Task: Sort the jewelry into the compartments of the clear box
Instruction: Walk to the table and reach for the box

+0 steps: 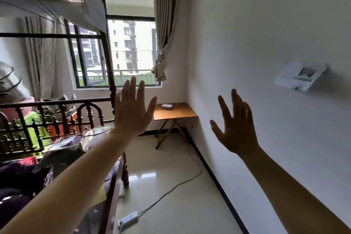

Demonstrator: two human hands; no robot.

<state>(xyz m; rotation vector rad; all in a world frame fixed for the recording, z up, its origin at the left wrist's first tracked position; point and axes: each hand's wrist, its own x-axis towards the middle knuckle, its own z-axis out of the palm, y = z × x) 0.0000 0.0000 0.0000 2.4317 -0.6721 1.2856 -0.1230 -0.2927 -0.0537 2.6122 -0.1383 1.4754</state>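
Both my arms are stretched out in front of me at chest height. My left hand [133,108] is open, fingers spread, back toward me, holding nothing. My right hand [235,125] is also open with fingers apart and empty. Far across the room a small wooden folding table [182,113] stands in the corner under the window. On it lies a small pale box-like object [167,106], too far away to tell what it holds. No jewelry can be made out.
A dark wooden bed frame [57,118] piled with clothes and clutter fills the left. A power strip [128,221] and its cable [171,190] lie on the glossy tile floor. The white wall on the right carries a tilted paper [300,77].
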